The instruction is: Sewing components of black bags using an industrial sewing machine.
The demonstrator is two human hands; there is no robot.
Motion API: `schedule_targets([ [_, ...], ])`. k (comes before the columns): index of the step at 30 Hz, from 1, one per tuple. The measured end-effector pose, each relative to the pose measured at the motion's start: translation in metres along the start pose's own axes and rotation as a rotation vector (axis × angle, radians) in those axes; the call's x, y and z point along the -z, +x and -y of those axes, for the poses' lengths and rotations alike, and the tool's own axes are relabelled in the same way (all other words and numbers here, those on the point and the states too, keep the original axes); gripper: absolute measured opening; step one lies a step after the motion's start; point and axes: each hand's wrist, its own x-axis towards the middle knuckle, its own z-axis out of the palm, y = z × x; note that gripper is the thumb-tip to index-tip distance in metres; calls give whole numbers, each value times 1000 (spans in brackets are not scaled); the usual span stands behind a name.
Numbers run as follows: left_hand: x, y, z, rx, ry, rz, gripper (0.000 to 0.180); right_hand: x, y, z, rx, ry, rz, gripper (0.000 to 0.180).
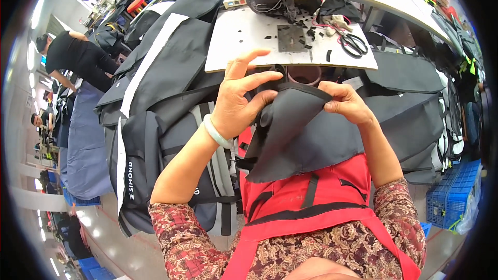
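Note:
A dark grey fabric piece (298,129) with a black bound edge hangs over my lap, just below the front edge of a white worktable (236,33). My left hand (233,101), with a pale bangle on its wrist, pinches the upper left part between thumb and index finger; its other fingers stay lifted. My right hand (348,102) pinches the upper right corner of the bound edge between thumb and curled fingers. Between my hands the edge is drawn out, while the left side curls over. A red apron (311,197) lies under the fabric.
Black-handled scissors (354,45) lie at the table's right, near scattered black scraps and a dark metal plate (292,38). Large grey fabric panels (166,72) are heaped at left, others (404,119) at right. A blue crate (452,192) stands at right. Another person (78,57) bends at far left.

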Motion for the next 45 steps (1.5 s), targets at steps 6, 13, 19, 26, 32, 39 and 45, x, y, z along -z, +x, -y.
schedule_targets([
  [6,-35,11,21,-65,-201,155,25,15,-16,1,-65,96,-85,24],
  [13,-44,28,11,312,-392,331,17,-34,5,66,-150,-379,-348,22],
  [19,-46,42,41,134,-374,251,15,22,10,47,-167,-77,-253,20],
  [26,-37,56,71,393,-510,194,14,35,35,33,-165,-227,-208,23],
  [32,-41,88,85,528,-552,219,19,63,60,13,-156,-310,-252,14],
  [39,-55,131,135,618,-599,-33,20,93,101,-12,-222,-264,-441,33],
  [45,-56,143,150,689,-690,-81,22,100,119,-17,-251,-259,-481,29],
])
